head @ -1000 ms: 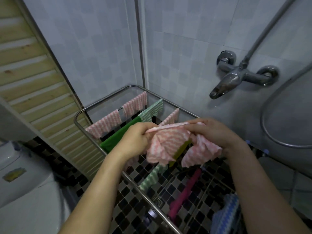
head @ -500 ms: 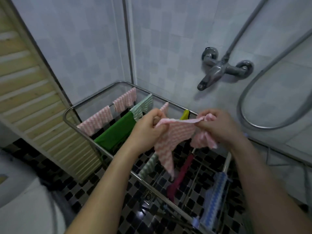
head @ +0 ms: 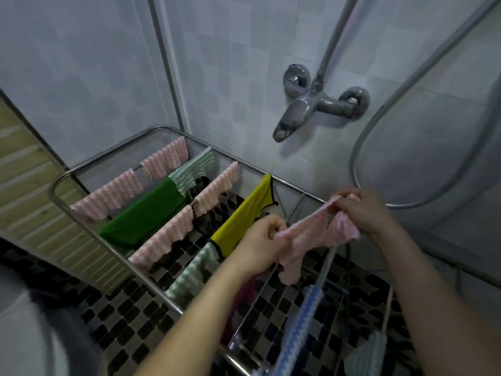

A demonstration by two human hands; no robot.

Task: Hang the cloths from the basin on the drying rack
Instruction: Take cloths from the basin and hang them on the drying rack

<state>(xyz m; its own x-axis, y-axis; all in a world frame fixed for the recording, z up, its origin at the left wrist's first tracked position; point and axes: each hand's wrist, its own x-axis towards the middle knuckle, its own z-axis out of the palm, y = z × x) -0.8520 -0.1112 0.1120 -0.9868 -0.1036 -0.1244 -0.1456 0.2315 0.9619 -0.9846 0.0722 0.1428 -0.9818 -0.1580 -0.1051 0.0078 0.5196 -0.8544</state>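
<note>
Pink cloth [head: 311,232] hangs right of centre, over the rack [head: 298,189], its top edge pinched by my left hand [head: 264,241] and right hand [head: 366,210]. Bunched at the right, it may drape unevenly and slide off.

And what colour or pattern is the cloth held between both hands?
Pink and white wavy stripes on the cloth, clearest in the head view.

A ribbed, fleecy pink cloth [head: 311,234], pinched between left hand [head: 264,242] and right hand [head: 363,210], over a drying rack [head: 113,149] of polished metal tubing. Left of the left hand hang a smooth, matt green cloth [head: 143,213] and a yellow cloth [head: 244,213] (faintly sheeny). Above the right hand, a glossy chrome tap [head: 301,115] on glazed wall tiles [head: 233,77].
</note>
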